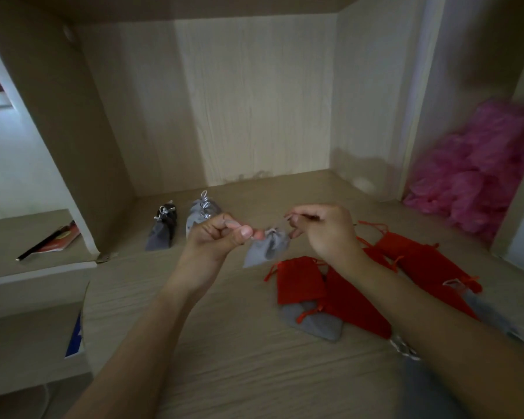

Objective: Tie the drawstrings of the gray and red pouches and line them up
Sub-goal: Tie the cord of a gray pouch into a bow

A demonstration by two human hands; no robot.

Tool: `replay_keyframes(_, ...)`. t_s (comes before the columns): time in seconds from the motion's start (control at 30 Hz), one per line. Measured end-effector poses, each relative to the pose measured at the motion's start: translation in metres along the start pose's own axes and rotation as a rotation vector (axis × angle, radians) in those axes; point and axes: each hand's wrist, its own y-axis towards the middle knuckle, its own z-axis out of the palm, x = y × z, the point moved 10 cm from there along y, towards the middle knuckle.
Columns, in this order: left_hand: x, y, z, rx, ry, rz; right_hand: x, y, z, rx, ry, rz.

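1. The wooden surface (224,352) fills this alcove, and everything sits on it.
2. Far right, a blurred pink heap (478,176) is piled in the neighbouring bay.
3. Near right, the red pouches (300,281) sprawl in a loose pile with strings trailing, and one overlaps a flat gray pouch (315,326).
4. Both hands are up at centre. The left hand (215,237) is curled, thumb and fingers pinching the drawstring (272,230). The right hand (324,228) is curled too, pinching the other end.
5. Between them hangs the held gray pouch (266,249), neck gathered. I cannot tell whether its bottom touches the surface.
6. Back left, a dark gray pouch (162,231) and a light gray pouch (198,211) lie side by side, their necks tied with silver strings.
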Motion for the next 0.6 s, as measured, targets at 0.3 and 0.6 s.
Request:
replay_keyframes(0.3, 0.01, -0.009, 0.025, 0.21, -0.08, -0.167, -0.026, 0.0, -0.006, 0.008, 0.035, 0.136)
replay_keyframes(0.6, 0.028, -0.009, 0.016, 0.085, -0.007, -0.318, -0.017, 0.01, -0.027, 0.032, -0.128, -0.003)
